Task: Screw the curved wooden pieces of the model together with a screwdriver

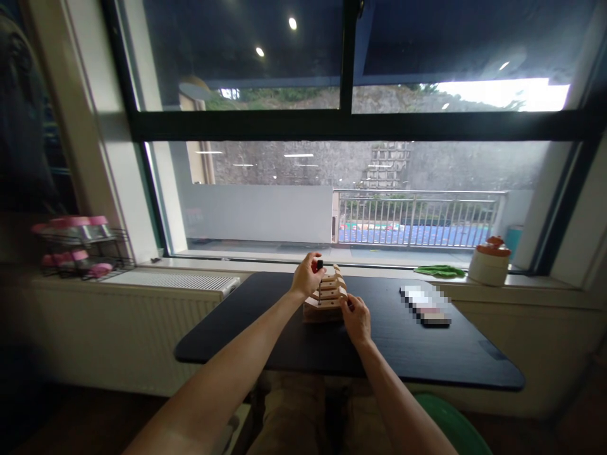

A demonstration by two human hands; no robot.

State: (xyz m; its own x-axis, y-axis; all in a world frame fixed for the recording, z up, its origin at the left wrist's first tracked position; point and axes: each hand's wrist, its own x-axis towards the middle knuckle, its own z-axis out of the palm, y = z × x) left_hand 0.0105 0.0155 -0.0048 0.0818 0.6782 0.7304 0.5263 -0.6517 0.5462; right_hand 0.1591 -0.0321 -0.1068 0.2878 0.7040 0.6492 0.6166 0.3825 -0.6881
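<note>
A small stepped wooden rack [323, 314] with several slats stands on the dark table. My left hand [307, 277] is closed around a screwdriver [320, 265] with a black handle. Its thin shaft points straight down, and the tip meets the front slat at the rack's left side; whether a screw is under it is too small to tell. On the opposite side, my right hand [359, 319] pinches the rack's right edge between thumb and fingers.
The black table [227, 332] has rounded corners. A partly blurred phone-like object [425, 306] lies to the right. On the windowsill sit a green cloth [439, 271] and a white jar [490, 264]. Left are a radiator [137, 322] and a wire rack [111, 239] of pink-lidded jars.
</note>
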